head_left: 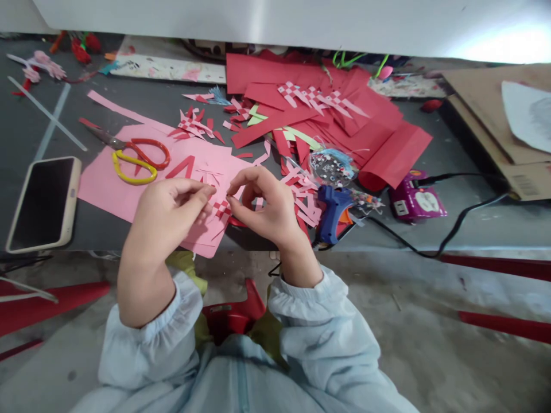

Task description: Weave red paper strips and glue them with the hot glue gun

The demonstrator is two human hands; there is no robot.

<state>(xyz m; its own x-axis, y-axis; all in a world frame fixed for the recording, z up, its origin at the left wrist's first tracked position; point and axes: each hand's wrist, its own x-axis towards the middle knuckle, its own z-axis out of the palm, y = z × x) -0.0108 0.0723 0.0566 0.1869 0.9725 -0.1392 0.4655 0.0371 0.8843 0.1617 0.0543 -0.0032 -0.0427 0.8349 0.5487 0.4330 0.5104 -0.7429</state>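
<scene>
Thumb and forefinger of my left hand point(174, 215) are pinched over pink paper point(105, 178); whatever is between them is too small to make out. Facing it a little to the right, my right hand point(267, 203) also pinches with curled fingers, and a tiny dark speck shows at its fingertips. Just below and between the fingertips is a red-and-pink woven paper piece point(222, 211); I cannot tell whether a finger touches it. Scissors point(135, 160) with one red and one yellow handle lie on the pink paper, left of my hands.
A phone point(43, 203) lies at left. Red paper sheets point(275, 74), more woven pieces point(310, 96) and paper scraps point(305, 198) spread behind and right. A blue glue gun point(333, 212), a bag of beads point(331, 166), a purple box point(416, 198), a black cable point(456, 226) and cardboard point(486, 97) are at right.
</scene>
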